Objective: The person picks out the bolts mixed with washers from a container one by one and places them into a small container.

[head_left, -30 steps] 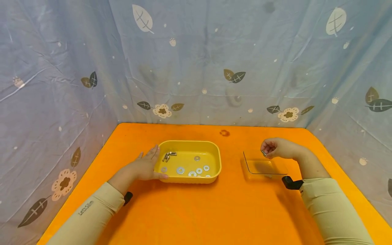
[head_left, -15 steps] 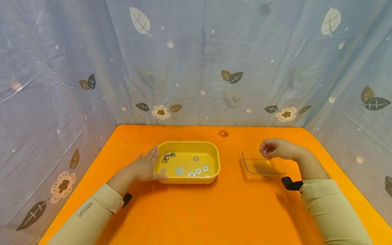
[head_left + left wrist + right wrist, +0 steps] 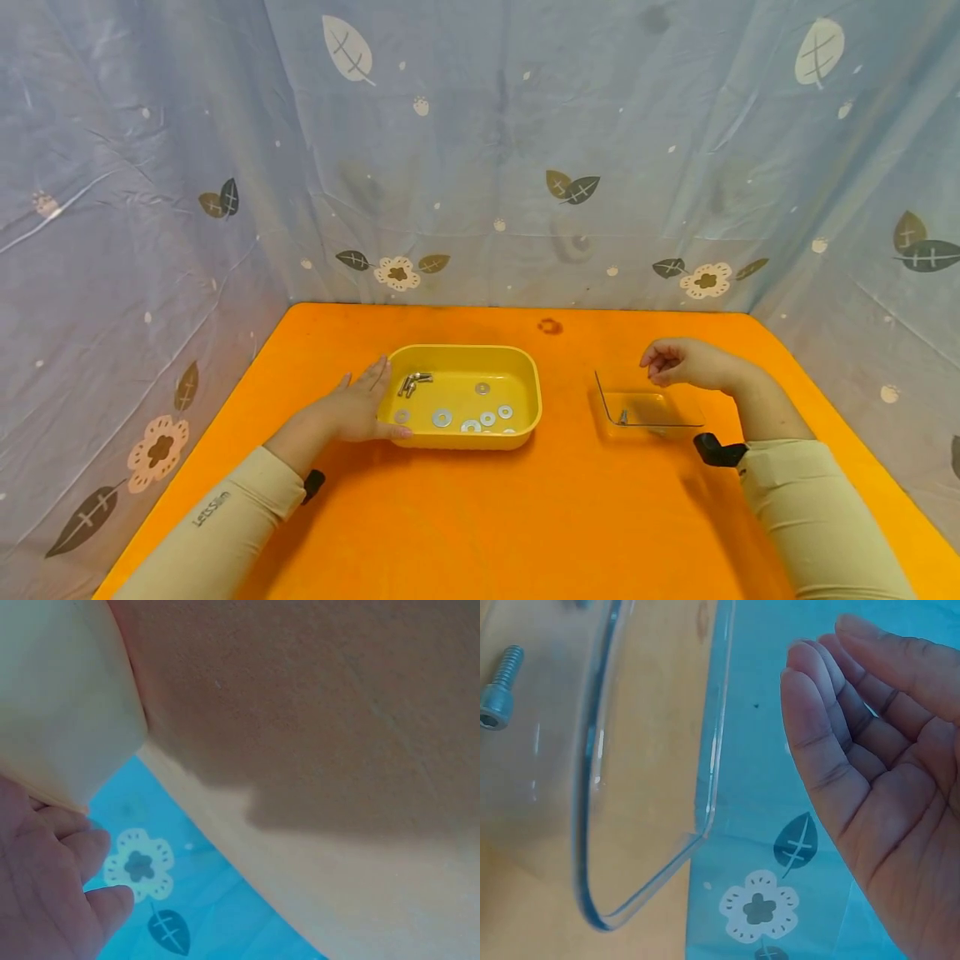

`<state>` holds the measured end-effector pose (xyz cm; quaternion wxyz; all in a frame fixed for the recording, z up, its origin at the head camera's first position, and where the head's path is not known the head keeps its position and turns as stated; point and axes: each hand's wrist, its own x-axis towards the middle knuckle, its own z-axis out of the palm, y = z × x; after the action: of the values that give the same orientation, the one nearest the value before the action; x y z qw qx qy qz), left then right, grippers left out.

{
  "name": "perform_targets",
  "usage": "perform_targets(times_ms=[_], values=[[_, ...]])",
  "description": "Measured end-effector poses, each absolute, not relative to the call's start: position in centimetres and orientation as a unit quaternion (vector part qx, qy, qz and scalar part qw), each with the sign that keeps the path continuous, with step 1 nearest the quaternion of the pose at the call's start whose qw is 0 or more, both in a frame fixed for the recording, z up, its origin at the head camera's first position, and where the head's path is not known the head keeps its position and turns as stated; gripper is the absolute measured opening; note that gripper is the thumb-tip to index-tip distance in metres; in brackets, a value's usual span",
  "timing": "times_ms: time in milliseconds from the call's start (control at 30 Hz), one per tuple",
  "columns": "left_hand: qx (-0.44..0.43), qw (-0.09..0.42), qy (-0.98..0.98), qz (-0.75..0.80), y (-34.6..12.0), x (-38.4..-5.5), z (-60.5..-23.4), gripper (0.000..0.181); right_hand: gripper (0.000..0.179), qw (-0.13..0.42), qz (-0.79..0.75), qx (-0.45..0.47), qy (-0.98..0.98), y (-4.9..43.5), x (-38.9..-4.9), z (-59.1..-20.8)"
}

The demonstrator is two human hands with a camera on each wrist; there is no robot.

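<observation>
My left hand (image 3: 358, 407) rests against the left end of a yellow tray (image 3: 465, 442), its fingers spread at the rim and its thumb along the front wall. Several silver screws (image 3: 414, 382) lie at the tray's left, with several flat washers (image 3: 442, 417) toward its front and right. On the right, my right hand (image 3: 688, 364) hovers over a clear plastic box (image 3: 652, 426). Its fingers are loosely bent, with nothing between them. One socket head screw (image 3: 501, 690) lies in the clear box; in the head view the same screw (image 3: 623, 417) shows near the front left corner.
An orange table top (image 3: 480, 517) carries both containers, with a gap between them. A ring-shaped dark stain (image 3: 550, 326) marks the table near the back. Blue patterned curtains (image 3: 480, 150) stand along the back and both sides.
My right hand has let go of the screw it pinched, and that screw now lies in the clear box. My left hand and the yellow tray have stayed in place.
</observation>
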<state>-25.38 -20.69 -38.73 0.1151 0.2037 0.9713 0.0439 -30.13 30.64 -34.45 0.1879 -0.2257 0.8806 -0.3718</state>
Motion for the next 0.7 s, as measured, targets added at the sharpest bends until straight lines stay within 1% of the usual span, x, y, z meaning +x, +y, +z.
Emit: perform_targets(times_ms=[133, 367, 567, 700], values=[[0.202, 0.117, 0.971, 0.043, -20.8, -25.5, -38.9, 0.123, 0.022, 0.177, -0.366, -0.231, 0.884, 30.6, -30.3, -34.3], [0.200, 0.117, 0.972, 0.040, -20.7, -25.5, -38.8, 0.123, 0.023, 0.177, -0.374, -0.228, 0.881, 30.1, -30.9, -33.6], [0.200, 0.117, 0.972, 0.043, -20.6, -25.4, -38.7, 0.123, 0.022, 0.175, -0.370, -0.230, 0.883, 28.2, -31.6, -32.2], [0.201, 0.118, 0.972, 0.040, -20.7, -25.3, -38.7, 0.123, 0.021, 0.163, -0.365, -0.253, 0.881, 26.4, -32.2, -31.6]])
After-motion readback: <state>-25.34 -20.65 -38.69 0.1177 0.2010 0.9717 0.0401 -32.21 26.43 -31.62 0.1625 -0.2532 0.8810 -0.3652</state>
